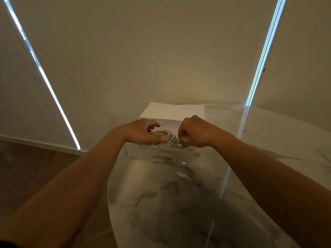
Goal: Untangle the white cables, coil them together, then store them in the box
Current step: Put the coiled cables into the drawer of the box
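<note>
A bundle of coiled white cables (168, 140) lies inside a clear plastic box (161, 158) on the marble table. My left hand (141, 133) rests on the left side of the bundle, fingers spread and pressing on the strands. On the right side of the coil, my right hand (193, 135) is closed into a fist, pinching strands at its edge. The lower part of the cables is hidden behind the box's front wall.
A white lid or sheet (172, 111) stands just behind the box against the beige wall. The round marble table (179, 203) extends toward me and to the right. Its left edge drops to a wooden floor (35, 163).
</note>
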{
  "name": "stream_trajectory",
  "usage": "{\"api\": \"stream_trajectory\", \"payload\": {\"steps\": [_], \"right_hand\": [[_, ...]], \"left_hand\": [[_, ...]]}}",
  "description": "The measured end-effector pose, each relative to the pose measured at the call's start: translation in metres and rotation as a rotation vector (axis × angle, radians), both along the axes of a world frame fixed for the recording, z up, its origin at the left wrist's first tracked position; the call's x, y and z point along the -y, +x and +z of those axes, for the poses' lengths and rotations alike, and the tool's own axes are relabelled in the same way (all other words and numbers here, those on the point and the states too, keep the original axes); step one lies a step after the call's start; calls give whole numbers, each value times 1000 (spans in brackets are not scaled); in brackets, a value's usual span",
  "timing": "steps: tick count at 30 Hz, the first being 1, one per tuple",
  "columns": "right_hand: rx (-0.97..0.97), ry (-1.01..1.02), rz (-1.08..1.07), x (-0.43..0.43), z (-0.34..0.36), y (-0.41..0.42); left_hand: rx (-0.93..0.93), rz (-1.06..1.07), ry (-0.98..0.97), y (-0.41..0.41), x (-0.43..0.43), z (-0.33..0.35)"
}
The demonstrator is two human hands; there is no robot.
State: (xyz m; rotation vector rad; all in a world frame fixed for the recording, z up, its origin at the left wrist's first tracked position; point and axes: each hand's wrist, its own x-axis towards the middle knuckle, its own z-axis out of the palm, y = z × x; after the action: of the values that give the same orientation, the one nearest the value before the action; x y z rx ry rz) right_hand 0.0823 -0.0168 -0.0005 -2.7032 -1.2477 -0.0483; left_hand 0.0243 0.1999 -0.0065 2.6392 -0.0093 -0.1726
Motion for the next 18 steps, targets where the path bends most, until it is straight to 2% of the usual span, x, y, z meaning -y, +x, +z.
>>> {"api": "stream_trajectory", "payload": {"steps": [4,7,12,18], "right_hand": [[4,191,-42,20,-12,-12],[27,358,-70,33,-25,-21],[67,500,-174,52,-42,-32],[-75,540,-322,63,-60,-47]], "left_hand": [[311,150,-168,-23,-30,-7],[455,258,-265,-42,-47,-23],[387,231,-406,-60,-49,-42],[365,233,-436,-64,-48,-57]]}}
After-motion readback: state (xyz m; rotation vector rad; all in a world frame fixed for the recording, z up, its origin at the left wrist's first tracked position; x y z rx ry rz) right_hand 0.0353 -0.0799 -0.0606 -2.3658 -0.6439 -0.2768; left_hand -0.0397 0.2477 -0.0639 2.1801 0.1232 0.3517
